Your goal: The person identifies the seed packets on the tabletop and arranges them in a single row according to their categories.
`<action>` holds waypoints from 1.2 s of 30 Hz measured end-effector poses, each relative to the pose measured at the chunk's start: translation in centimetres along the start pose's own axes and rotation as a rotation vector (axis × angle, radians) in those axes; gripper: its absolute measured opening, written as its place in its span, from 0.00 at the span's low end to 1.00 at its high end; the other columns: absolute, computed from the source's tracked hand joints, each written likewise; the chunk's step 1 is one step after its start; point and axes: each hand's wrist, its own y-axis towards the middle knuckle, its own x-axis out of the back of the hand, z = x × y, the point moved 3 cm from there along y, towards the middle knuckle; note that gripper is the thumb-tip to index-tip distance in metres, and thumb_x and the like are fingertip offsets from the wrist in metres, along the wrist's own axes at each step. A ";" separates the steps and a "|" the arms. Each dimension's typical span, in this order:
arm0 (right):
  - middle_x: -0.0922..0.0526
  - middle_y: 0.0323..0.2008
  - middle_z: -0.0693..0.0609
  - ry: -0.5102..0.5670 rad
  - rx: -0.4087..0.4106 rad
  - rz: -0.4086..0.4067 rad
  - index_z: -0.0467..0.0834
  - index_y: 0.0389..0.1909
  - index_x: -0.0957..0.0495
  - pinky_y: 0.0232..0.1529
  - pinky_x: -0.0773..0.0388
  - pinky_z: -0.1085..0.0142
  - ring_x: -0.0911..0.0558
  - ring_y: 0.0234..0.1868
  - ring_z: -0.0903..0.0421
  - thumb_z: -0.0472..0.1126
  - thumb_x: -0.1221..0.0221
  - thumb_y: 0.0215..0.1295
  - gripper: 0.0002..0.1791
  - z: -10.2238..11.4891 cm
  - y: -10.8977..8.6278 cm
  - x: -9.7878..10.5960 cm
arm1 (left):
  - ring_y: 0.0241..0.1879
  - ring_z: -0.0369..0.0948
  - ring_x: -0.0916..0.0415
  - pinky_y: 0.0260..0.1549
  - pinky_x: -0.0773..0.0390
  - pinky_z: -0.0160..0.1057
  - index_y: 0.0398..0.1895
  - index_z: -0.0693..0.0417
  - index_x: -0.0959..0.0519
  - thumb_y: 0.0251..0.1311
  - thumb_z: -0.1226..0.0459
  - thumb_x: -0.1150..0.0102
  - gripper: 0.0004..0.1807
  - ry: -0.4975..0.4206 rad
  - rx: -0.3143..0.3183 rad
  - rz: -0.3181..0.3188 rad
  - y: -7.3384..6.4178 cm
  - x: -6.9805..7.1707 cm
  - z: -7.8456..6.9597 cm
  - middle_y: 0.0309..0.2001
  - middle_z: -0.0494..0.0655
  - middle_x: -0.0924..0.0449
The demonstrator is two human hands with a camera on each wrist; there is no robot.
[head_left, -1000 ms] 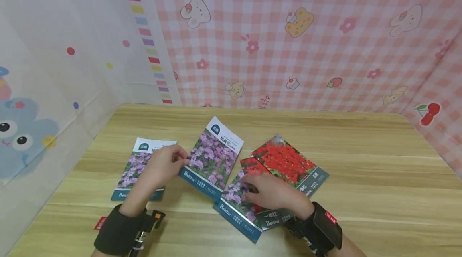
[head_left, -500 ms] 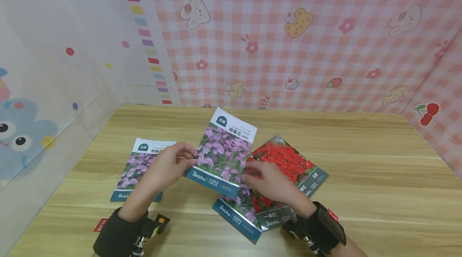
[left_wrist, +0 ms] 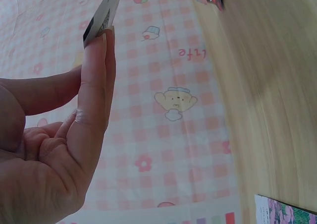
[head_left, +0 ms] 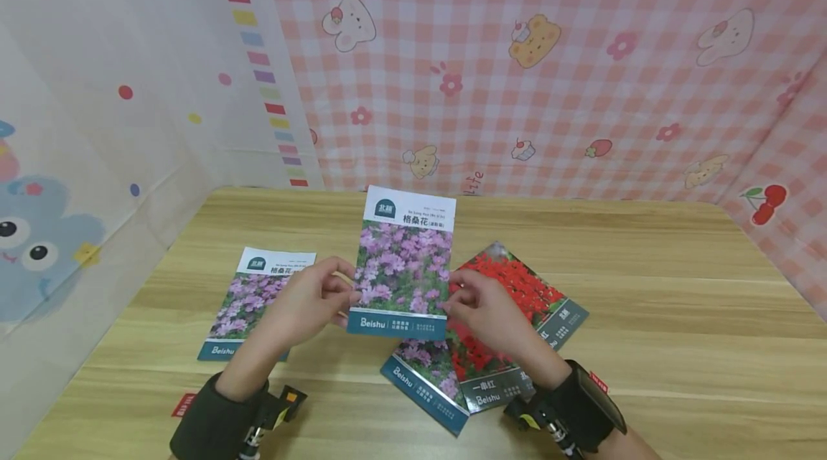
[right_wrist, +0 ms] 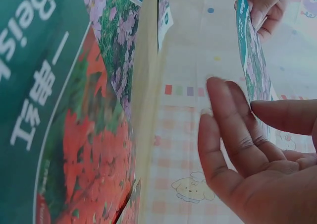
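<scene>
A seed packet with pink-purple flowers, a white top and a teal bottom band [head_left: 403,266] is held up between both hands, its printed face toward the head camera. My left hand [head_left: 316,302] pinches its left edge; in the left wrist view the packet [left_wrist: 104,16] shows nearly edge-on at the fingertips. My right hand [head_left: 487,313] pinches the right edge between thumb and fingers, as the right wrist view shows on the packet [right_wrist: 255,68]. Below it lies another purple-flower packet [head_left: 426,388], partly covered, overlapping two red-flower packets [head_left: 510,280] beside my right hand.
One more purple-flower packet [head_left: 242,306] lies at the left of the wooden table [head_left: 678,345], partly behind my left forearm. A pink checked curtain [head_left: 568,101] hangs at the back, and a white patterned one [head_left: 161,144] at the left.
My left hand has lifted the purple-flower packet and moved it slightly right, turning it upright. My right hand has left the pile and taken the packet's right edge.
</scene>
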 end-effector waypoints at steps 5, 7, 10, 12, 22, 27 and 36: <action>0.20 0.27 0.45 0.051 0.030 0.017 0.26 0.57 0.38 0.20 0.33 0.71 0.19 0.27 0.47 0.25 0.49 0.61 0.22 0.1 0.0 -0.1 | 0.24 0.42 0.22 0.29 0.20 0.41 0.46 0.64 0.30 0.61 0.74 0.49 0.11 0.017 0.001 -0.003 -0.1 0.2 -0.2 0.29 0.50 0.22; 0.20 0.27 0.44 0.075 0.040 0.030 0.26 0.57 0.39 0.20 0.33 0.71 0.19 0.26 0.45 0.25 0.49 0.61 0.23 0.1 0.0 -0.2 | 0.25 0.42 0.22 0.29 0.20 0.41 0.46 0.64 0.30 0.61 0.73 0.49 0.10 0.017 0.003 -0.002 -0.2 0.3 -0.2 0.29 0.51 0.23; 0.20 0.26 0.45 0.091 0.040 0.038 0.26 0.58 0.40 0.16 0.38 0.71 0.19 0.27 0.42 0.25 0.49 0.61 0.24 0.1 0.0 -0.4 | 0.25 0.42 0.22 0.29 0.20 0.41 0.45 0.64 0.30 0.61 0.73 0.49 0.10 0.010 0.002 0.002 -0.3 0.5 -0.2 0.30 0.51 0.22; 0.20 0.27 0.44 0.094 0.034 0.045 0.27 0.59 0.40 0.16 0.37 0.72 0.19 0.28 0.41 0.26 0.48 0.61 0.25 0.2 0.0 -0.5 | 0.25 0.42 0.22 0.29 0.19 0.42 0.45 0.65 0.30 0.61 0.74 0.50 0.09 0.001 -0.005 0.011 -0.4 0.7 -0.2 0.30 0.52 0.22; 0.19 0.40 0.39 0.054 0.039 0.083 0.30 0.63 0.42 0.41 0.22 0.65 0.18 0.40 0.46 0.30 0.46 0.62 0.28 0.3 -0.1 -1.4 | 0.22 0.43 0.23 0.26 0.20 0.42 0.43 0.66 0.30 0.61 0.74 0.51 0.08 0.059 0.010 0.021 -0.6 2.6 0.3 0.29 0.51 0.22; 0.21 0.45 0.38 -0.014 0.072 0.080 0.30 0.62 0.40 0.42 0.22 0.66 0.20 0.44 0.48 0.34 0.45 0.63 0.28 0.2 -0.1 -1.9 | 0.22 0.44 0.24 0.26 0.20 0.43 0.45 0.67 0.31 0.61 0.75 0.53 0.09 0.081 0.025 0.047 -0.6 3.2 0.9 0.27 0.50 0.23; 0.24 0.49 0.37 -0.181 0.156 0.119 0.30 0.58 0.35 0.48 0.25 0.59 0.23 0.49 0.47 0.35 0.45 0.63 0.24 0.3 0.2 -3.4 | 0.21 0.41 0.25 0.25 0.20 0.42 0.43 0.69 0.31 0.60 0.77 0.56 0.09 0.160 0.084 0.027 -0.1 3.9 2.3 0.29 0.52 0.24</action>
